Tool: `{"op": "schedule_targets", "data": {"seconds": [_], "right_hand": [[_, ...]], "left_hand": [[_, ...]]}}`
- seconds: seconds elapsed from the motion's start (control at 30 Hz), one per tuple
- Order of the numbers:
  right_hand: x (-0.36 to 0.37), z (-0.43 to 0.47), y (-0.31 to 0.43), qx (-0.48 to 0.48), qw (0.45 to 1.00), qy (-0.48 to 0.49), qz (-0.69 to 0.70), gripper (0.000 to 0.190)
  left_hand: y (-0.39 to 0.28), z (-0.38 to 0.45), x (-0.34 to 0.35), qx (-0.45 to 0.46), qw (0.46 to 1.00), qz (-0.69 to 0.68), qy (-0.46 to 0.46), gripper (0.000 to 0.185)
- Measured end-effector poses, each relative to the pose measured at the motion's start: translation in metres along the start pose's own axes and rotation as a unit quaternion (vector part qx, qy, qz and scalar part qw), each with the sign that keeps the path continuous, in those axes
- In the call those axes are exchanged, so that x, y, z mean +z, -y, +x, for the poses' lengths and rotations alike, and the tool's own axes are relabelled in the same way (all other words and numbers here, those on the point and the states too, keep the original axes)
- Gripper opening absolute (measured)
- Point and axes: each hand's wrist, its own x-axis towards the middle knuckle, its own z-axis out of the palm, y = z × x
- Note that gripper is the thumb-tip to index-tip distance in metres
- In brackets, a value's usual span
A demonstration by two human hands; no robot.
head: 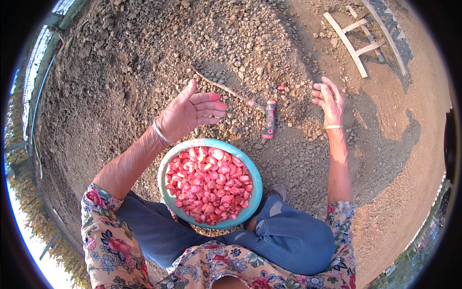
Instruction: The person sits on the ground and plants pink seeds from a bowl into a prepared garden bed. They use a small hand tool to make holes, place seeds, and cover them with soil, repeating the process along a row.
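My left hand is held above the soil with its palm showing, thumb and fingers apart, fingertips stained red. Just below it a teal plastic basin, full of pink-red coated cloves that look like garlic, rests between my bent legs. Out to the right, my right hand hovers over the ground, its fingers slightly curled and apart with nothing seen in them. Between the hands lies a hand tool with a black and red grip and a thin rod. One red clove lies on the soil near the grip.
Cloddy, loose soil spreads ahead and to the left. At the upper right a light wooden frame lies on smoother ground, beside a dark woven piece. A metal-framed structure runs along the left edge. My shoe shows beside the basin.
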Motion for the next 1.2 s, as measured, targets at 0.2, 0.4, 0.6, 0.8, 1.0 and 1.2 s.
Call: {"op": "schedule_targets", "data": {"seconds": [0.2,0.4,0.6,0.8,1.0,1.2], "right_hand": [[-0.086,0.090,0.054,-0.067,0.965,-0.150,0.205,0.032],[-0.123,0.188,0.099,-0.062,0.895,-0.185,0.400,0.055],[-0.150,0.247,0.127,-0.064,0.842,-0.169,0.508,0.077],[-0.145,0.279,0.134,-0.053,0.836,-0.153,0.524,0.072],[-0.151,0.293,0.136,0.007,0.817,-0.140,0.560,0.077],[-0.167,0.294,0.123,0.029,0.848,-0.153,0.506,0.044]], "left_hand": [[0.020,-0.034,0.036,0.007,0.985,0.099,-0.143,0.037],[0.031,-0.038,0.007,0.075,0.959,0.120,-0.245,0.029],[0.029,-0.055,0.001,0.098,0.941,0.116,-0.301,0.036],[0.044,-0.078,0.020,0.117,0.937,0.078,-0.321,0.036],[0.046,-0.092,0.038,0.118,0.925,0.122,-0.341,0.035],[0.056,-0.091,0.067,0.077,0.950,0.142,-0.268,0.035]]}}
